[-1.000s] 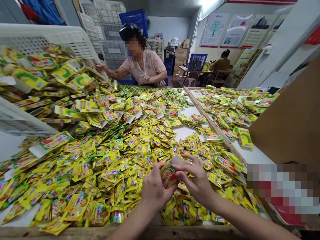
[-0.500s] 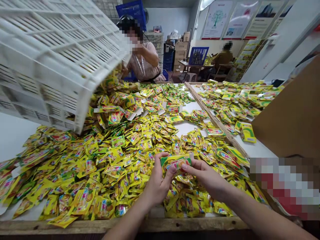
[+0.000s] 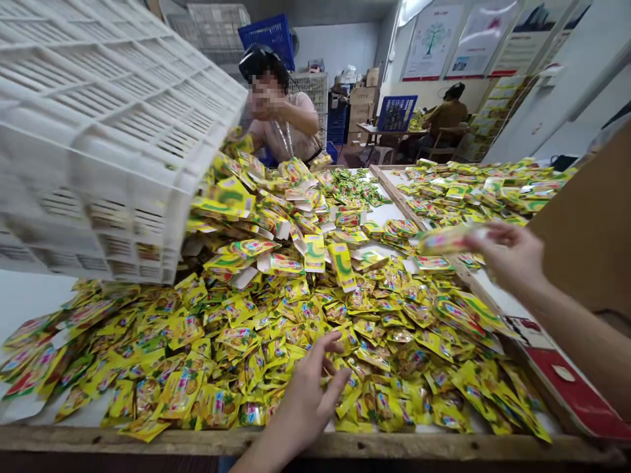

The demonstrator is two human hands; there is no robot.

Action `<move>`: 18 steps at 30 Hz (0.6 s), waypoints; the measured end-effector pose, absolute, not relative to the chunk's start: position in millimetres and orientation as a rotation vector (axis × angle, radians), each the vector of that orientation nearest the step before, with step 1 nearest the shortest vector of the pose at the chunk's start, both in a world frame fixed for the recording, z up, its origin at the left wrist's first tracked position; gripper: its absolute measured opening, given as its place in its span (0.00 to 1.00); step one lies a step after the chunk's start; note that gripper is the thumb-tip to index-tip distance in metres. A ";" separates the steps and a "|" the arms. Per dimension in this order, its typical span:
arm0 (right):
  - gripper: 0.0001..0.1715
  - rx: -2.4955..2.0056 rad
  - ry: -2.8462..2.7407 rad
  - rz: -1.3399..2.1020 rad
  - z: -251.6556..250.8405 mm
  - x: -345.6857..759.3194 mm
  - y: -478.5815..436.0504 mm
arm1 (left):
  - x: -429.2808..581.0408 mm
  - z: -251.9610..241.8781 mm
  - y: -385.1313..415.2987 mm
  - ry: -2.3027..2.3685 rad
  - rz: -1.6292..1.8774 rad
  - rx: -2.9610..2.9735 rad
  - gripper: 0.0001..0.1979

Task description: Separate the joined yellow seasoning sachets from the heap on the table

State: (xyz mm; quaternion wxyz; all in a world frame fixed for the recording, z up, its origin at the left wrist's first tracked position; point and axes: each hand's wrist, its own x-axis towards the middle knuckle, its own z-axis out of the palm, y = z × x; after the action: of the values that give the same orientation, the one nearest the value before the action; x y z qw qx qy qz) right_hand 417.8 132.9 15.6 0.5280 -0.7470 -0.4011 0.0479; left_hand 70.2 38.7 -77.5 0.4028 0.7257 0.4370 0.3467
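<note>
My right hand (image 3: 515, 253) is out to the right over the wooden divider, gripping a small yellow candy box (image 3: 446, 240) by its end; the box is blurred by motion. My left hand (image 3: 315, 381) hovers low over a heap of yellow candy packets (image 3: 236, 335), fingers apart and holding nothing. Farther back, small yellow and green boxes (image 3: 283, 263) lie spilled on top of the packets. They come from the mouth of a tilted white plastic crate (image 3: 113, 144) at the upper left.
A co-worker (image 3: 283, 118) stands behind the crate. The wooden divider (image 3: 394, 190) separates a second pile of boxes (image 3: 473, 190) on the right. A brown cardboard sheet (image 3: 586, 223) and a red and white item (image 3: 566, 374) are at the right edge. Another person (image 3: 446, 118) sits at the back.
My right hand has carried the box away to the right, and my left hand has let go of it. More boxes have poured out of the tilted crate onto the heap.
</note>
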 end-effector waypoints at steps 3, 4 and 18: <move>0.28 -1.873 -0.839 -0.159 35.2 460.9 150.1 | 55.1 -86.4 40.7 1.217 1.057 1.968 0.12; 0.28 -1.892 -0.860 -0.212 36.1 465.5 150.6 | 50.4 -89.0 41.4 1.262 1.124 2.010 0.11; 0.36 -1.387 -2.235 0.107 -69.9 283.8 197.0 | 34.4 -98.4 41.6 1.601 1.370 2.533 0.12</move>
State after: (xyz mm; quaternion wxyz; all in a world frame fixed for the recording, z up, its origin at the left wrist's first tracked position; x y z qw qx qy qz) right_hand 283.8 197.0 -69.9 0.2519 -0.5098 -0.8216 0.0394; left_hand 34.4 41.6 -98.4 -0.0765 0.7665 0.4845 0.4146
